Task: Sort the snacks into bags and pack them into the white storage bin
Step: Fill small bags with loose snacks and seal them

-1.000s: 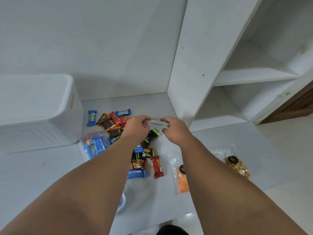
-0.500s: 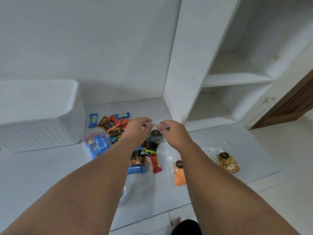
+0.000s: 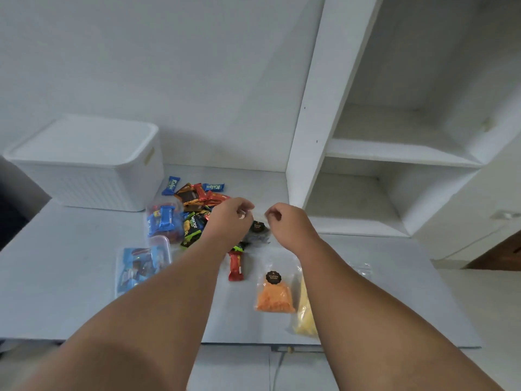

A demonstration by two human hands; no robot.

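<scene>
My left hand (image 3: 229, 220) and my right hand (image 3: 287, 224) pinch the two top corners of a small clear bag (image 3: 257, 231) with a black round label and dark contents. The bag hangs between them just above the white table. Behind and left of it lies a pile of wrapped snacks (image 3: 197, 198): blue, red, brown and green-black packets. A red bar (image 3: 235, 266) lies below my left hand. The white storage bin (image 3: 93, 165) stands with its lid on at the back left.
A clear bag of blue packets (image 3: 162, 221) and a flat bag of blue snacks (image 3: 138, 268) lie left of my left arm. A bag of orange crumbs (image 3: 275, 294) and a yellow bag (image 3: 304, 314) lie by my right arm. White shelving (image 3: 394, 153) rises on the right.
My hands have drawn slightly apart at the bag's top. The view has tilted and shifted, so the bin and the flat blue bag now show more fully.
</scene>
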